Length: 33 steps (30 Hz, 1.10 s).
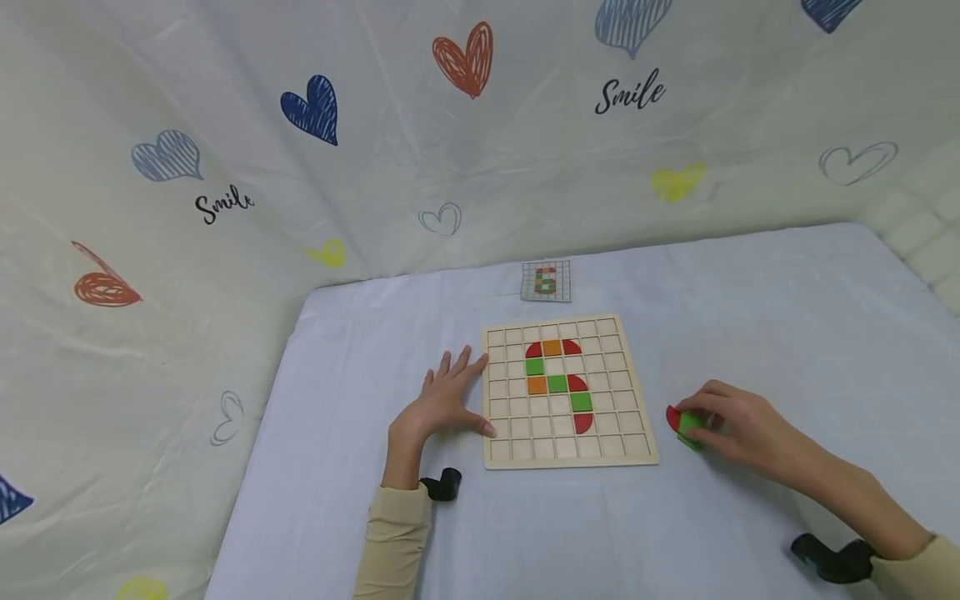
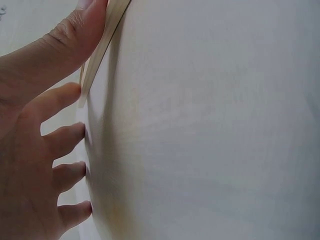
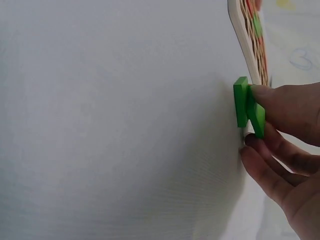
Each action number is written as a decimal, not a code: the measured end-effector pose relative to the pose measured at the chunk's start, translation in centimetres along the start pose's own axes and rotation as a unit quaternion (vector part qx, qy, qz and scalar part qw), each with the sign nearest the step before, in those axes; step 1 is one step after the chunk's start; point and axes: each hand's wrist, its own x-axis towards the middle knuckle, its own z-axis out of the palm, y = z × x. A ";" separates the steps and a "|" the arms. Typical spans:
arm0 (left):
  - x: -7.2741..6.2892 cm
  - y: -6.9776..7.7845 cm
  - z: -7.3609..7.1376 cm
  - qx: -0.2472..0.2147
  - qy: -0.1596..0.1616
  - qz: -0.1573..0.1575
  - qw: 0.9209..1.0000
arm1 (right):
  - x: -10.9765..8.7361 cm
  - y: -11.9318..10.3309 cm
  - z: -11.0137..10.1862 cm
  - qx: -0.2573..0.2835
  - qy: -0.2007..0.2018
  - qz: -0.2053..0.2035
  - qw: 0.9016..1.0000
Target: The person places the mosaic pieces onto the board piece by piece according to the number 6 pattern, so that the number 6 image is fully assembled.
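Note:
A square wooden grid board (image 1: 517,451) lies on the table, with red rounded, orange square and green square tiles set in its cells in a bent row. My left hand (image 1: 441,402) has its fingers spread at the board's left edge; thumb and index finger touch the rim, as the left wrist view also shows. Right of the board, my right hand (image 1: 738,421) pinches a green square tile (image 3: 257,116) between thumb and fingers. Another green tile (image 3: 241,102) is right against it. A red rounded tile (image 1: 672,417) shows at the fingertips in the head view.
Behind the board lies a small pattern card (image 1: 546,281) with a similar coloured figure on a grid. A white cloth (image 1: 360,367) covers the table. At the back hangs a pale curtain (image 1: 375,192) printed with hearts and the word "Smile".

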 end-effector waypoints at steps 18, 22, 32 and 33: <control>0.1 -0.3 0.2 0.002 -0.001 -0.002 1.000 | 0.4 -0.2 -0.5 0.023 0.008 0.010 1.000; 0.1 -0.3 0.2 0.005 -0.001 -0.002 1.000 | 0.6 -0.3 -0.5 0.054 0.008 0.004 0.999; 0.3 -0.4 0.2 0.013 0.003 -0.001 1.000 | 1.2 -0.8 -0.2 0.105 -0.013 0.037 0.994; 0.3 -0.4 0.2 0.013 0.003 -0.001 1.000 | 1.3 -0.9 -0.2 0.107 -0.017 0.040 0.993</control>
